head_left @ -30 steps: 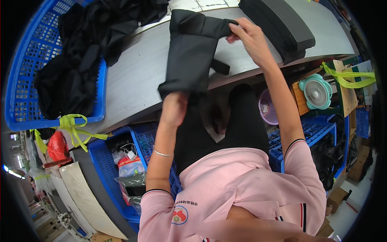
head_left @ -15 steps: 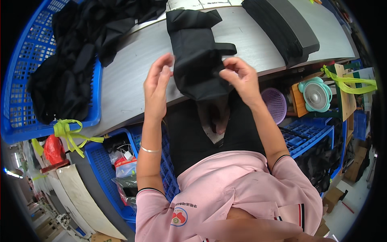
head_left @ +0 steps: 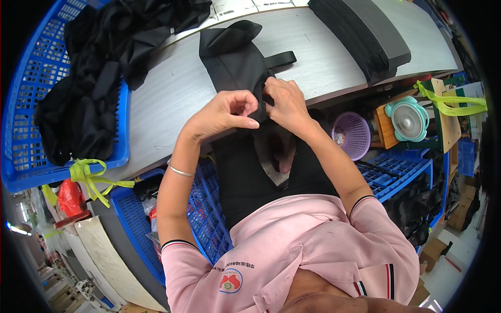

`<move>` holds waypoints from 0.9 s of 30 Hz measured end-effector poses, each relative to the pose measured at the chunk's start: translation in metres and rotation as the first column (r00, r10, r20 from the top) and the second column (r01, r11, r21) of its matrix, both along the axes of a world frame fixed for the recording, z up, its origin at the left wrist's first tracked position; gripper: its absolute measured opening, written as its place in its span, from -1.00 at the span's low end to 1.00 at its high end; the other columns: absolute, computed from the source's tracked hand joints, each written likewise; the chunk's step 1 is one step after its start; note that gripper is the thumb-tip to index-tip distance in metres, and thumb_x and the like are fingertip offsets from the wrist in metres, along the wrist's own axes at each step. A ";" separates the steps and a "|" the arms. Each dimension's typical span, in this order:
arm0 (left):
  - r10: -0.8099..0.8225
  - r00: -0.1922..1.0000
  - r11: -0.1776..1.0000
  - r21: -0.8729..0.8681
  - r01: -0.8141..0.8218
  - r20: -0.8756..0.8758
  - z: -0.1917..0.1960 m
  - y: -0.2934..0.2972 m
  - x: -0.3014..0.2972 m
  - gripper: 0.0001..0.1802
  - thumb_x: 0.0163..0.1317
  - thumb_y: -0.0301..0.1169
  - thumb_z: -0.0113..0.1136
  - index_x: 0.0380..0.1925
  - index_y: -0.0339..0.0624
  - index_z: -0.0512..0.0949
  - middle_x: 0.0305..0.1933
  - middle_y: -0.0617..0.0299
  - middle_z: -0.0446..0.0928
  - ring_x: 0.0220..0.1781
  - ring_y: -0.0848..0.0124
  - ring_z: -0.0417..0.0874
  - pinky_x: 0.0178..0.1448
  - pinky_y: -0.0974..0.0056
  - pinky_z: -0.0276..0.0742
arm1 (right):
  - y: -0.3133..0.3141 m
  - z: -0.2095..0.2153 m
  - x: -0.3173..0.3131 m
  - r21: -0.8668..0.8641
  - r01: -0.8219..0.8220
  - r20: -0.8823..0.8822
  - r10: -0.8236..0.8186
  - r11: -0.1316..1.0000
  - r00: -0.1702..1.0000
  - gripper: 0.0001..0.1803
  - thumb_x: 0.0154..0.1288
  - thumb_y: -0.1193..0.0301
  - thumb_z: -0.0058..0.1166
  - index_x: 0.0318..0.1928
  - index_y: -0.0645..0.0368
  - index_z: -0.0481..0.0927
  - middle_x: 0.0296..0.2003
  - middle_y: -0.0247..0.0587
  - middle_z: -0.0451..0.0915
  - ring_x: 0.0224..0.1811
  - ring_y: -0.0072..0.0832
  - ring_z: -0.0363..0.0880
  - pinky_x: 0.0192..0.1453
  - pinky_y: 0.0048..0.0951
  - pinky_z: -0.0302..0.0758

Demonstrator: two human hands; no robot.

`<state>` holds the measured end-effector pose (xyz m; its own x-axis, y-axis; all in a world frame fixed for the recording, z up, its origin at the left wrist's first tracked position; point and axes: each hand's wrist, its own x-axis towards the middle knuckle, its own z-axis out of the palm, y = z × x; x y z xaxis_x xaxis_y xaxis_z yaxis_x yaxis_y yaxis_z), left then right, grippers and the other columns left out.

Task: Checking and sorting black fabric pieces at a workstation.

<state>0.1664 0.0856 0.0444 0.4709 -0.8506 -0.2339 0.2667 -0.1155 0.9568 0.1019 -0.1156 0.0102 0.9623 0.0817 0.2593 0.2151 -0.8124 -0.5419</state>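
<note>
A black fabric piece (head_left: 237,62) with a short strap lies on the grey table (head_left: 323,57), its near end at the table's front edge. My left hand (head_left: 229,109) pinches that near end from the left. My right hand (head_left: 284,101) grips the same end from the right, fingers curled on the cloth. Both hands meet close together just over the table's front edge.
A blue basket (head_left: 31,130) full of black cloth stands at the left. A stack of dark flat pieces (head_left: 365,36) lies at the back right. Below the table are blue crates (head_left: 209,219), a purple basket (head_left: 352,135) and a small teal fan (head_left: 407,120).
The fabric piece hung over the table's edge a second ago with my hands apart. It now lies flatter on the table and my hands have come together at its near end.
</note>
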 end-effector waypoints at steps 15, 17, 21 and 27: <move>0.747 0.632 0.661 -0.127 -0.739 0.206 -0.014 -0.018 -0.018 -0.76 0.37 -0.30 0.29 -0.31 -0.25 0.55 -0.49 0.43 0.48 -0.46 0.69 0.47 -0.36 0.53 0.39 | 0.000 0.005 -0.009 0.457 0.287 0.145 -0.389 0.842 0.910 -0.46 0.30 0.34 0.28 0.21 0.24 0.41 -0.53 -0.03 0.54 -0.52 -0.10 0.58 -0.38 -0.23 0.47; 0.696 0.656 0.715 -0.193 -0.672 0.292 -0.014 -0.021 -0.023 -0.79 0.25 -0.41 0.41 -0.28 -0.27 0.55 -0.47 0.44 0.49 -0.42 0.69 0.50 -0.35 0.54 0.41 | 0.000 0.003 -0.008 0.442 0.250 0.191 -0.362 0.862 0.912 -0.45 0.30 0.34 0.27 0.23 0.24 0.40 -0.53 -0.01 0.54 -0.52 -0.08 0.59 -0.38 -0.23 0.47; 0.749 0.563 0.631 -0.119 -0.766 0.350 -0.022 -0.017 -0.023 -0.77 0.14 -0.53 0.43 -0.26 -0.23 0.56 -0.44 0.43 0.50 -0.48 0.70 0.50 -0.43 0.55 0.36 | -0.015 0.014 -0.005 0.320 0.340 0.044 -0.372 0.884 0.927 -0.45 0.24 0.49 0.21 0.25 0.15 0.42 -0.62 -0.08 0.47 -0.59 -0.11 0.53 -0.44 -0.25 0.43; 0.808 0.239 0.441 -0.285 -0.851 0.538 -0.034 -0.015 -0.009 -0.79 0.17 -0.61 0.32 -0.18 -0.23 0.58 -0.46 0.42 0.41 -0.48 0.69 0.39 -0.39 0.56 0.34 | -0.046 0.029 0.004 0.314 0.303 0.035 -0.330 0.900 0.943 -0.42 0.19 0.46 0.29 0.25 0.09 0.47 -0.59 -0.23 0.45 -0.59 -0.34 0.47 -0.39 -0.34 0.43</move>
<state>0.1578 0.0708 0.0107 0.9458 0.0964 0.3102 -0.2856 -0.2082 0.9354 0.1063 -0.1619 0.0393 0.8973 -0.3184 0.3057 0.0297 -0.6475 -0.7615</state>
